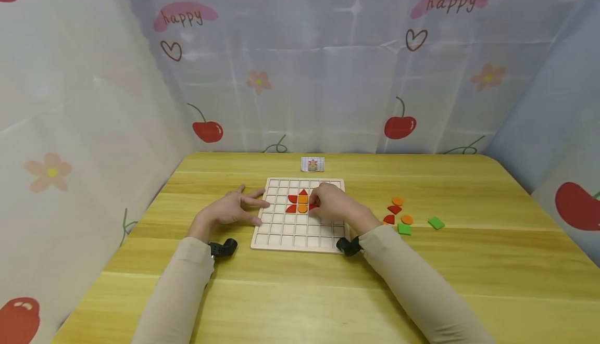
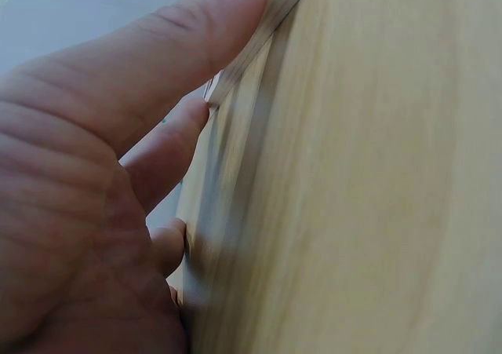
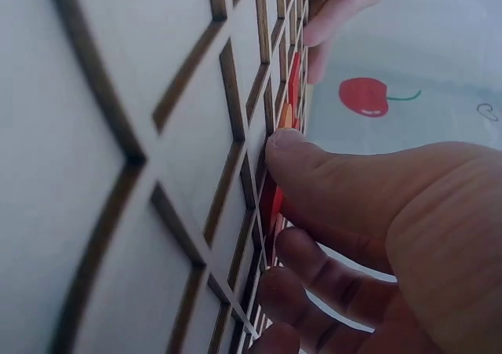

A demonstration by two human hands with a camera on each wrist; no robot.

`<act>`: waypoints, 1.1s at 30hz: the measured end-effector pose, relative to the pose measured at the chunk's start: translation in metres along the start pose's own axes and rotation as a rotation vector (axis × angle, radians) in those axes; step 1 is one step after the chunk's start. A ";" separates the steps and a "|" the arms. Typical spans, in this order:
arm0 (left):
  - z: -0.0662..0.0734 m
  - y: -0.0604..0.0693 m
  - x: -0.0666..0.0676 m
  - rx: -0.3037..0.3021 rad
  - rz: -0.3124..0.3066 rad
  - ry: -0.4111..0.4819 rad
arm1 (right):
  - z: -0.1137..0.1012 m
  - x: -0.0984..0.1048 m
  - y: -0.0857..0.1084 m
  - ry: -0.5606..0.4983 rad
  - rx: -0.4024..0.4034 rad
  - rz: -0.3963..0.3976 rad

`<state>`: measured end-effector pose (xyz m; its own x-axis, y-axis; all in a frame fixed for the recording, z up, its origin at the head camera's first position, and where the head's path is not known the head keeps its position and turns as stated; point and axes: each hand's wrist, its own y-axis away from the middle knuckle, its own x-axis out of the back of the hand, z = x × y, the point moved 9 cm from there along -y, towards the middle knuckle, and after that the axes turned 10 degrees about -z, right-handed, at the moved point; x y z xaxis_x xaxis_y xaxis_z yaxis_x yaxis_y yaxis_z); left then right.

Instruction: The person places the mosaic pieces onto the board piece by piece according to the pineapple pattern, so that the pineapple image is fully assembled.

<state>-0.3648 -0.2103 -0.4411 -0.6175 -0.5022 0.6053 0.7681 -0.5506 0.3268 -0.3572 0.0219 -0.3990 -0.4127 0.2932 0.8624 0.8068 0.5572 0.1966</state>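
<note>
A pale wooden grid board lies on the table. Near its middle sit a red triangle, an orange square, an orange disc and red petal-shaped pieces on the left. My right hand reaches over the board's right half. Its thumb and fingers pinch a red piece at the grid, right of the orange disc; the hand partly hides this piece. With fingers spread, my left hand touches the board's left edge, thumb nearest me. In the left wrist view that edge meets the thumb.
To the right of the board lie loose orange discs, red pieces and green squares, some close to the right forearm. A small printed card lies behind the board. A patterned curtain hangs beyond the table.
</note>
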 end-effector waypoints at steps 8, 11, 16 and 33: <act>-0.001 0.000 0.000 0.000 0.002 -0.012 | -0.002 0.000 0.002 -0.010 0.002 0.040; -0.002 0.000 -0.001 0.003 0.002 -0.012 | -0.001 0.001 0.003 -0.028 -0.014 0.051; -0.002 0.000 -0.001 0.004 0.001 -0.005 | 0.001 0.003 0.005 -0.039 -0.015 0.057; 0.000 0.001 0.000 -0.007 0.001 -0.008 | 0.009 0.004 0.007 -0.038 -0.012 0.045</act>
<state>-0.3641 -0.2111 -0.4412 -0.6152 -0.4973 0.6118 0.7676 -0.5546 0.3212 -0.3569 0.0338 -0.3979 -0.3910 0.3470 0.8525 0.8298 0.5337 0.1633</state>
